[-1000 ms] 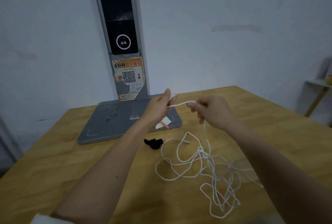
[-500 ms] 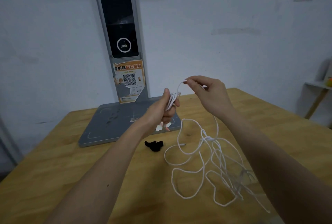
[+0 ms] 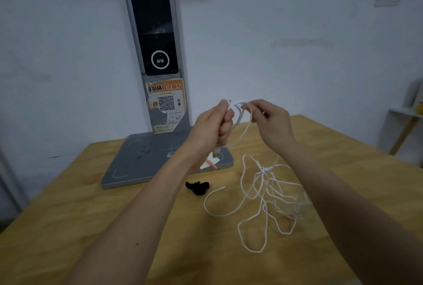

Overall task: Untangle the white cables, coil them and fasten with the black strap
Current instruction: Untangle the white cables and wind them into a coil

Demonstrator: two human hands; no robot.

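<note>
White cables [image 3: 266, 195]: most of the length is spread in a loose tangle on the wooden table [image 3: 68, 216], with a knot-like crossing near its upper part; one strand is carried up from it to the hands, held above the table.
Coil: a few turns are gathered in the left hand [image 3: 211, 128]; a USB plug [image 3: 216, 153] is seen hanging below that fist.
Left hand: closed around the gathered turns.
Right hand [image 3: 269, 120]: a strand is pinched at the fingertips, just beside the left hand's top.
Black strap [image 3: 197, 187]: left lying on the table, near the tangle's left loop, untouched.
Step in hand: coiling is judged to be early; most of the cable is not yet wound.
Next move: another length is probably to be drawn up and laid over the left hand; the knot should be loosened before it is pulled tight.
Surroundings: a grey stand [image 3: 146, 161] with a dark screen is set at the table's far edge, against the wall.
</note>
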